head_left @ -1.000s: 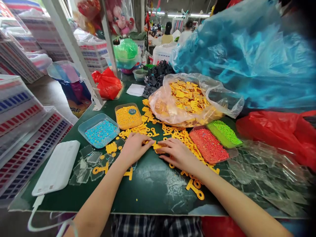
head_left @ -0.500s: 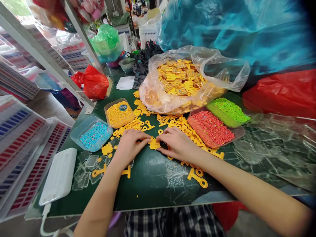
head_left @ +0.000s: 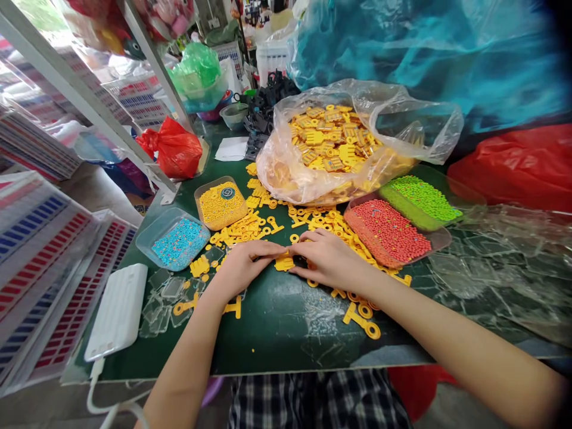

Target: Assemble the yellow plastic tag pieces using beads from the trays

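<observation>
Between my two hands, low over the green table, is a small flat yellow plastic piece point(head_left: 283, 263) with a notched edge. My right hand point(head_left: 326, 259) pinches its right side between thumb and fingers. The fingers of my left hand point(head_left: 248, 266) are closed together and press at its upper left edge, meeting the right fingertips. My fingers hide part of the piece. Loose yellow plastic parts with rings and T-shaped ends point(head_left: 361, 320) lie around both hands. Left of my left hand are clear plastic squares point(head_left: 157, 316) and another notched yellow piece point(head_left: 199, 266).
Tubs of blue beads point(head_left: 177, 243), yellow beads point(head_left: 214, 205), red beads point(head_left: 388, 229) and green beads point(head_left: 422, 198) surround the work area. Behind stands a clear bag point(head_left: 286, 185) of yellow pieces. A white power bank point(head_left: 117, 313) with a cable lies at the left edge.
My left fingers have reached further right across the top of the yellow piece, to the right fingertips. The right hand keeps its grip. The whole view has shifted slightly.
</observation>
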### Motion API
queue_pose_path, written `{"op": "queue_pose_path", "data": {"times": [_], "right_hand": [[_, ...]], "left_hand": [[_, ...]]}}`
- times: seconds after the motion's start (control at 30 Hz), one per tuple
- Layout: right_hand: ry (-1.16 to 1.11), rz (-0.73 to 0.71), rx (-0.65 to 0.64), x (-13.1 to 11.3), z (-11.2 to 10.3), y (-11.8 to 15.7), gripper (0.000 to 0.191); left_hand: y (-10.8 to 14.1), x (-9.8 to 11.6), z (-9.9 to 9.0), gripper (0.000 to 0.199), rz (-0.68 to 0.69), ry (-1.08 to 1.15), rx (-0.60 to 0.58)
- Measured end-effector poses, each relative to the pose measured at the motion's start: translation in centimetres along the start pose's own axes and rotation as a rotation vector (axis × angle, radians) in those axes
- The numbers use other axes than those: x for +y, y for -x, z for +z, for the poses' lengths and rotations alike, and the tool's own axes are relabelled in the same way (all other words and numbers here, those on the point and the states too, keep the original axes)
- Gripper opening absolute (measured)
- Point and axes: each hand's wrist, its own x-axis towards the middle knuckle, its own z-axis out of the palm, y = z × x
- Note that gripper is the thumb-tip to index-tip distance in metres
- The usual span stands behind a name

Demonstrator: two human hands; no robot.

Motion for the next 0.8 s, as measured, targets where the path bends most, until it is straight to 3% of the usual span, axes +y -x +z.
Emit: {"op": "queue_pose_path", "data": {"times": [0.23,0.43,0.6,0.8], "right_hand": [[0.073,-0.006,-0.008,0.1,0.5,-0.1,0.029],[0.149,0.058,0.039,-0.1,1.1,0.0,0.032],[0.167,0.089,0.085,-0.2,1.7,0.0,0.027],[0.1,0.052,0.108,0.0,1.8,0.1,0.025]], "left_hand": [[0.3,-0.7,-0.6,0.034,0.071,-0.113,-0.139],[0.3,-0.4,0.2,0.029,0.058,-0.121,-0.073],[0.2,0.1,0.3,0.026,-0.021,-0.119,0.082],[0.2,0.5,0.1,0.02,-0.06,-0.322,0.049]]}}
